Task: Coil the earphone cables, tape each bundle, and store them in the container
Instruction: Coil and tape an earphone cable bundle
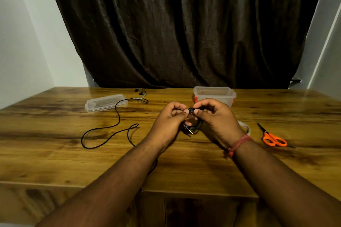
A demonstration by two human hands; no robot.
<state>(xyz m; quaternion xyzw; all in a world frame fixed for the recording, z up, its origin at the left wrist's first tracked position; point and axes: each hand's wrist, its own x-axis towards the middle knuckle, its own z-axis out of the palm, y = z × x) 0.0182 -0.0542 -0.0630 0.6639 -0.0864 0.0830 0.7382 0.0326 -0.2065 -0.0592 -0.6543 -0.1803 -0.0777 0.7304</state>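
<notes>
your left hand [170, 118] and right hand [215, 116] both pinch a thin black coil [195, 125] just above the glossy wood-grain table [55, 153], fingers curled, thumbs nearly meeting. a second cable [118, 116] lies loose at left, by the flat clear lid [106, 102]. the clear box [215, 94] looks unfilled. tape [246, 127] and orange-handled scissors [271, 136] lie right.

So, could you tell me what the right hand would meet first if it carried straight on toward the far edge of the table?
Probably the clear container, which stands just beyond the right hand. The gap between them is hard to judge from this one view.
</notes>
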